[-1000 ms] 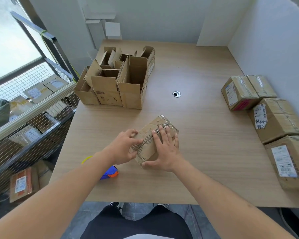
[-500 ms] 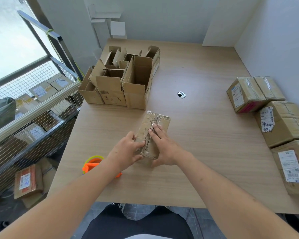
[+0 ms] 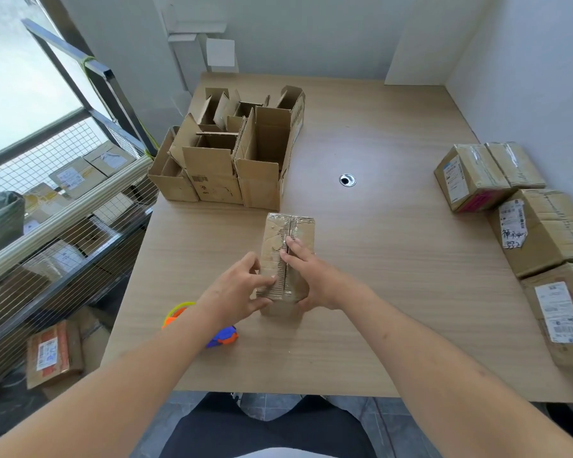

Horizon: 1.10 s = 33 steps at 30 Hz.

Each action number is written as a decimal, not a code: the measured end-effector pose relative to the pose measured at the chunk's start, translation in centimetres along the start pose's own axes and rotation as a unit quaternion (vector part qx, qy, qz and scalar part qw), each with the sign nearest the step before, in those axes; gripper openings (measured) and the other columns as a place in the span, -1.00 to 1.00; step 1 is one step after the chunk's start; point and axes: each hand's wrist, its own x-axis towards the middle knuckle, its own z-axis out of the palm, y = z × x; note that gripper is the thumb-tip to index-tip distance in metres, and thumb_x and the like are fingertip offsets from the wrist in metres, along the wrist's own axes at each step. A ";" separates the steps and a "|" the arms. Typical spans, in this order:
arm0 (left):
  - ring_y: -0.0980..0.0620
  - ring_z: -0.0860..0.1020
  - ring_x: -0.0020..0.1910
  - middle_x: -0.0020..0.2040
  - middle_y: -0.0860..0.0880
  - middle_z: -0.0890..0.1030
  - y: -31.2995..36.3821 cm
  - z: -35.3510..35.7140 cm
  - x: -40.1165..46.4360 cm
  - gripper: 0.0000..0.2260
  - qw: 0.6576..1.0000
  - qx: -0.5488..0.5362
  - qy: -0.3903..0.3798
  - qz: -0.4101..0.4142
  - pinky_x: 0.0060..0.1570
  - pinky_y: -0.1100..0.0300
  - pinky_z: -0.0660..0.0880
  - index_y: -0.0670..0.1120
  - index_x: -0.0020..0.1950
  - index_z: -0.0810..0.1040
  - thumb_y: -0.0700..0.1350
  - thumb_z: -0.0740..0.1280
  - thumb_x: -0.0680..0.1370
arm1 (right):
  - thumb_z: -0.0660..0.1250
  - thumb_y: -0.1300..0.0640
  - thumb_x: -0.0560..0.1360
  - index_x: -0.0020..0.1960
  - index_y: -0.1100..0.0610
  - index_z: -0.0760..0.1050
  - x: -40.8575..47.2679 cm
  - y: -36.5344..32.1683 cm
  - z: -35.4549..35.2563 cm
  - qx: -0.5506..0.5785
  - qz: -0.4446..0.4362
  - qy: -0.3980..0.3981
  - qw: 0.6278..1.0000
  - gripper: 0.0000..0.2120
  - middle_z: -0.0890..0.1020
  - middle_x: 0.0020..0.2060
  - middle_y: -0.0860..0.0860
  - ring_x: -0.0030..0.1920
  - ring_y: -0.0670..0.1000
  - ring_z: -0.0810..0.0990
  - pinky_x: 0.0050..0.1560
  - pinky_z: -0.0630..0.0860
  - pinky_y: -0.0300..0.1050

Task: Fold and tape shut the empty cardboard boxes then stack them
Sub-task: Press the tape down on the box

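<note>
A small worn cardboard box (image 3: pixel 290 233) lies on the wooden table (image 3: pixel 394 259) in front of me, its two top flaps folded down with the seam running away from me. My left hand (image 3: pixel 237 287) holds its near left corner, fingers curled on the left flap. My right hand (image 3: pixel 310 276) grips the near right side, fingers laid along the seam. An orange, blue and yellow tape dispenser (image 3: pixel 219 335) lies on the table under my left forearm, partly hidden.
Several open empty boxes (image 3: pixel 229 160) stand clustered at the table's far left. Taped boxes (image 3: pixel 526 226) with labels sit in a row along the right wall. A cable hole (image 3: pixel 347 180) is mid-table. More parcels lie behind a wire railing (image 3: pixel 63 206) on the left.
The box has been turned from a diagonal lie to point straight away from me. Both hands stayed on it, sliding toward its near end.
</note>
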 end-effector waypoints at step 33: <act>-0.16 0.14 0.62 0.64 -0.13 0.16 -5.9 -3.3 -0.7 -0.40 0.978 0.135 -0.088 -0.130 0.58 0.03 0.13 -0.11 0.63 0.22 -0.08 0.31 0.61 | 0.36 -0.41 0.30 0.48 -0.08 0.01 4.2 -10.3 4.7 0.035 0.359 0.160 0.919 -0.06 -0.30 0.57 0.15 0.57 0.40 -0.21 0.52 0.06 0.28</act>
